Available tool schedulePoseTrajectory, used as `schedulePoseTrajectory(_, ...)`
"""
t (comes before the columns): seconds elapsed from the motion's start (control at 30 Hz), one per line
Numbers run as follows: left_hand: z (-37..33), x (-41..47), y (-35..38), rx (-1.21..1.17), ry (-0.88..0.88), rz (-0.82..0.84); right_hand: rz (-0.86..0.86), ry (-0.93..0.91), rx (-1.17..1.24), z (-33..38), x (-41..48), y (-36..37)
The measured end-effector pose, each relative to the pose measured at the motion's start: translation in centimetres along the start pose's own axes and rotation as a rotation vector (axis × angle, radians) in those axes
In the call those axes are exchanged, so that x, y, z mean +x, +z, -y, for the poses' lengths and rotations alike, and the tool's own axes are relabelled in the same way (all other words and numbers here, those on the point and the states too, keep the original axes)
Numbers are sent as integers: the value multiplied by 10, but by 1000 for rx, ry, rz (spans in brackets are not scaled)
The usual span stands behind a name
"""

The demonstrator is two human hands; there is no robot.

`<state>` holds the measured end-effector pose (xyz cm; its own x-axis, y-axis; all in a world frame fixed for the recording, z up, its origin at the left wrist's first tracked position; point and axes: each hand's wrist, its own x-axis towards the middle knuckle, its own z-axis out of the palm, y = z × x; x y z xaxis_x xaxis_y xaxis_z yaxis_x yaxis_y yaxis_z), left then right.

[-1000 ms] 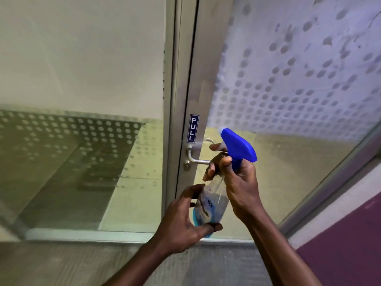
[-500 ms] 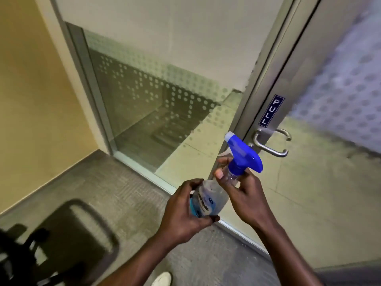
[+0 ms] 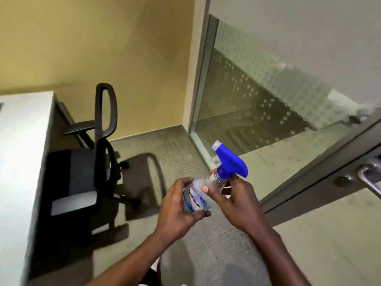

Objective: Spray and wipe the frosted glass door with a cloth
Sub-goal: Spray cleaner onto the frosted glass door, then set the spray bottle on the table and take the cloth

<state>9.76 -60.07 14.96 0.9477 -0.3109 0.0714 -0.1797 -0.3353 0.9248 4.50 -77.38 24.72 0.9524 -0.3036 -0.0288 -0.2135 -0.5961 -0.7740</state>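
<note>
Bottle in both hands, that is where I am: the spray bottle (image 3: 195,198) lies tilted between them, low in front of me. My left hand (image 3: 179,209) is curled round its clear labelled body from the left and below, with the fingertips wrapping over the far side. My right hand (image 3: 239,203) closes round the shoulder and neck, the thumb (image 3: 206,189) pressed flat on the plastic just under the blue trigger head (image 3: 231,163). No finger of mine is on the trigger that I can see. The white nozzle tip (image 3: 216,145) points up and to the left, towards the corner and the dotted side panel (image 3: 257,100), not at the door.

The frosted glass door (image 3: 329,250) is off to my right, with its metal lever handle (image 3: 370,178) at the edge of view. Only its lower clear glass and frame show from here. I see no cloth anywhere in view. An office chair (image 3: 99,162) and a white desk (image 3: 18,162) stand to my left, well apart from the door.

I judge this to be the getting-ready step, settling the bottle or its head into a working hold, with the spraying itself not yet under way. Whether any mist is already on the door I cannot tell.

Next, I would need one hand alone on the neck with a finger over the trigger. I would also need to turn right to face the door and bring the nozzle round onto its glass. The freed hand will want the cloth, wherever it is
</note>
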Motion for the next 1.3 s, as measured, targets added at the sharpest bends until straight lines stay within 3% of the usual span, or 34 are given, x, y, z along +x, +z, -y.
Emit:
schedulePoseTrajectory(0.37,60,-43,-132,79,-184,-342,313,-268,-74,105,24,135)
schedulePoseTrajectory(0.57,98,-74,-221,69,-267,-510,369,-406,-80,173,24,229)
schedulePoseTrajectory(0.8,137,-114,-316,96,-411,-581,486,-553,-104,239,15,338)
schedulePoseTrajectory(0.9,155,-131,-348,257,-470,-600,537,-578,-139,255,13,380)
schedulePoseTrajectory(1.17,226,-214,-408,603,-884,-692,635,-610,-168,284,20,483)
schedulePoseTrajectory(1.3,247,-248,-425,592,-1036,-744,700,-573,-181,295,23,527)
